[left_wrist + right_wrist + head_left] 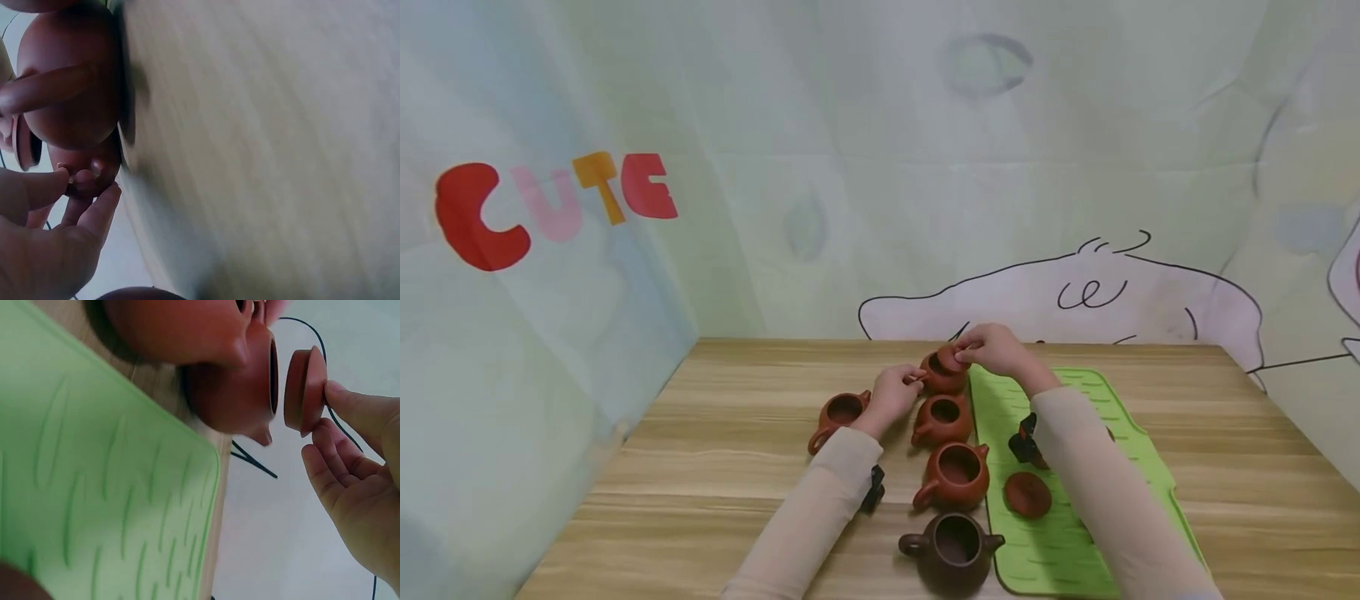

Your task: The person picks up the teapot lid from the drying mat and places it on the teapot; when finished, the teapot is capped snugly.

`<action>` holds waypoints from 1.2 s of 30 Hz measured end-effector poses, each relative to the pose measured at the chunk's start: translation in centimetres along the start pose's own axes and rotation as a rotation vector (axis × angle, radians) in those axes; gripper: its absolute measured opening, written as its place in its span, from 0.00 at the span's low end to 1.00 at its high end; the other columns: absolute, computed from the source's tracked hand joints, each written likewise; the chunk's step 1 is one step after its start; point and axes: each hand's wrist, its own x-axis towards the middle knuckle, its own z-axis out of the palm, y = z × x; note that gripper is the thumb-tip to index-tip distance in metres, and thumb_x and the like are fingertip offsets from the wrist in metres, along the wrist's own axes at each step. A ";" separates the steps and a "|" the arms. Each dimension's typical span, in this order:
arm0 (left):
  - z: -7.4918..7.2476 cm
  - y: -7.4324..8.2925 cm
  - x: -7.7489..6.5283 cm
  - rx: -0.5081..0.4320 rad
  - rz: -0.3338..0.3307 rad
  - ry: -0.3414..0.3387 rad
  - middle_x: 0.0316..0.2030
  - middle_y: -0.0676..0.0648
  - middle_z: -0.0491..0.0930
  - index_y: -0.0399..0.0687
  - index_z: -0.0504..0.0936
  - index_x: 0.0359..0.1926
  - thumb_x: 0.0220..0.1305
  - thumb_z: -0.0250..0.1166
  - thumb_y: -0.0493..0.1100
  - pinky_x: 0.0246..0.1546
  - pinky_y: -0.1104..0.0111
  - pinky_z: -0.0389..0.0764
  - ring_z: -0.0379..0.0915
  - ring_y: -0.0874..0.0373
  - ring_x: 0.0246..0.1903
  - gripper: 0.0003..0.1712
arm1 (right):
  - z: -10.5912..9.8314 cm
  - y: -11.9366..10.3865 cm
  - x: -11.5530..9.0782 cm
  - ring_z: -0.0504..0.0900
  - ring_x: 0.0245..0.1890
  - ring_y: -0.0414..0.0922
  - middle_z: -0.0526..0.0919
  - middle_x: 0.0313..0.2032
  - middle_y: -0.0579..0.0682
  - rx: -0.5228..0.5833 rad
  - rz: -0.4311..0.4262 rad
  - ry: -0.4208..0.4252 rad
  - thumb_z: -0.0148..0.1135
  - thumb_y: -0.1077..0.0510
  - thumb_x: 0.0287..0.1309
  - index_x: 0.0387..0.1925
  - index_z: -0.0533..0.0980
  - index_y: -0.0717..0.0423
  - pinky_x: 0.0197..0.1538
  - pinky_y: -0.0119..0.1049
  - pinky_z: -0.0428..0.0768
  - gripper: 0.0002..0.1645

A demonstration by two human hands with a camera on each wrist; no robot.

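Nearest the person, a dark brown teapot (946,575) stands upright and lidless on the tabletop (737,467), its spout at the edge of a green mat (1120,467). Beyond it stands an open reddish teapot (957,497); a loose lid (1027,495) lies on the mat beside it. Further along, a third teapot (951,431) is likewise uncovered, and another open pot (831,421) sits apart to the left, close by the left sleeve (808,508). At the far end of the row is the teapot being worked on (946,387), near the tabletop's back edge. The left hand (893,400) pinches its handle; the right hand (996,348) pinches a reddish lid (951,358) between thumb and fingers, tilted beside the mouth and clear of the rim. Hazards, in my judgement: the lid is held by fingertips alone, so a slip could drop it against the rim and chip either piece; lowered at that tilt, it could seat crookedly; a push on the handle could slide the pot towards the back edge; and a careless withdrawal of the left forearm could knock the pot standing apart.
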 end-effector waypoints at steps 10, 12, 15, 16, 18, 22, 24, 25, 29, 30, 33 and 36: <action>-0.1 -0.1 0.1 0.008 0.029 -0.002 0.35 0.41 0.83 0.36 0.84 0.44 0.63 0.60 0.30 0.36 0.67 0.75 0.74 0.55 0.33 0.11 | 1.1 -0.2 1.1 0.82 0.45 0.53 0.84 0.44 0.61 0.017 -0.013 0.028 0.60 0.62 0.63 0.47 0.80 0.66 0.49 0.48 0.79 0.14; -0.1 -0.2 0.1 0.013 0.044 0.001 0.35 0.40 0.83 0.36 0.84 0.44 0.62 0.60 0.30 0.35 0.68 0.75 0.74 0.55 0.32 0.11 | 1.2 -0.2 1.2 0.81 0.45 0.53 0.83 0.44 0.61 0.018 -0.004 0.027 0.60 0.62 0.63 0.48 0.80 0.66 0.49 0.48 0.79 0.15; 0.0 -0.3 0.2 0.017 0.052 0.004 0.34 0.40 0.83 0.36 0.84 0.44 0.62 0.60 0.30 0.34 0.68 0.75 0.74 0.55 0.31 0.11 | 1.3 -0.2 1.3 0.81 0.46 0.54 0.83 0.45 0.61 0.019 0.012 0.022 0.60 0.61 0.63 0.48 0.80 0.66 0.49 0.48 0.79 0.15; 0.0 -0.3 0.2 0.020 0.054 0.005 0.34 0.40 0.83 0.36 0.84 0.44 0.62 0.60 0.30 0.34 0.68 0.76 0.74 0.55 0.31 0.11 | 1.4 -0.1 1.3 0.80 0.47 0.54 0.83 0.46 0.61 0.017 0.016 0.020 0.60 0.61 0.63 0.49 0.80 0.66 0.49 0.48 0.79 0.16; 0.0 -0.3 0.2 0.017 0.047 0.002 0.34 0.41 0.83 0.36 0.84 0.44 0.62 0.60 0.30 0.34 0.68 0.76 0.74 0.55 0.32 0.11 | 1.5 -0.1 1.4 0.80 0.48 0.54 0.83 0.46 0.61 0.022 0.029 0.016 0.60 0.61 0.63 0.49 0.80 0.66 0.50 0.48 0.79 0.16; -0.1 -0.3 0.2 0.013 0.033 -0.002 0.36 0.41 0.83 0.36 0.84 0.44 0.63 0.60 0.30 0.35 0.67 0.76 0.74 0.55 0.33 0.11 | 1.7 0.0 1.4 0.79 0.49 0.55 0.82 0.47 0.62 0.020 0.040 0.006 0.60 0.61 0.63 0.50 0.79 0.66 0.50 0.49 0.79 0.16; 0.0 -0.2 0.1 0.015 0.027 -0.002 0.36 0.41 0.83 0.36 0.84 0.44 0.63 0.60 0.30 0.36 0.67 0.76 0.74 0.55 0.33 0.11 | 1.8 0.0 1.4 0.79 0.50 0.55 0.82 0.48 0.62 0.012 0.038 0.005 0.60 0.61 0.63 0.49 0.79 0.66 0.51 0.49 0.79 0.16; 0.0 -0.2 0.1 0.015 0.023 -0.002 0.37 0.41 0.83 0.36 0.84 0.44 0.63 0.60 0.30 0.36 0.66 0.76 0.74 0.54 0.33 0.11 | 1.8 0.0 1.4 0.79 0.50 0.56 0.82 0.48 0.62 0.008 0.036 0.005 0.60 0.61 0.63 0.49 0.79 0.66 0.51 0.49 0.79 0.16; 0.0 -0.1 0.1 0.014 0.021 0.000 0.37 0.41 0.83 0.37 0.84 0.44 0.63 0.60 0.30 0.37 0.65 0.76 0.74 0.54 0.34 0.11 | 2.0 0.1 1.4 0.79 0.50 0.56 0.83 0.48 0.62 0.001 0.034 0.005 0.60 0.61 0.62 0.49 0.80 0.66 0.51 0.49 0.79 0.16; 0.0 -0.1 0.1 0.012 0.022 0.000 0.37 0.40 0.83 0.37 0.84 0.44 0.63 0.60 0.30 0.37 0.65 0.76 0.74 0.54 0.35 0.10 | 2.0 0.1 1.4 0.79 0.50 0.56 0.83 0.48 0.62 0.002 0.034 0.005 0.60 0.61 0.62 0.49 0.80 0.66 0.51 0.49 0.79 0.16; 0.0 -0.1 0.1 0.000 0.021 -0.001 0.37 0.40 0.83 0.36 0.84 0.44 0.63 0.60 0.30 0.37 0.65 0.76 0.74 0.54 0.34 0.10 | 2.1 0.1 1.5 0.80 0.50 0.56 0.83 0.47 0.62 0.003 0.032 0.004 0.60 0.61 0.63 0.49 0.79 0.67 0.50 0.48 0.79 0.16; 0.0 -0.2 0.1 -0.008 0.017 -0.002 0.37 0.40 0.83 0.36 0.84 0.44 0.63 0.60 0.30 0.37 0.66 0.76 0.74 0.54 0.34 0.11 | 2.2 0.0 1.5 0.80 0.49 0.56 0.83 0.47 0.62 -0.002 0.025 0.003 0.60 0.61 0.63 0.48 0.80 0.67 0.50 0.48 0.79 0.16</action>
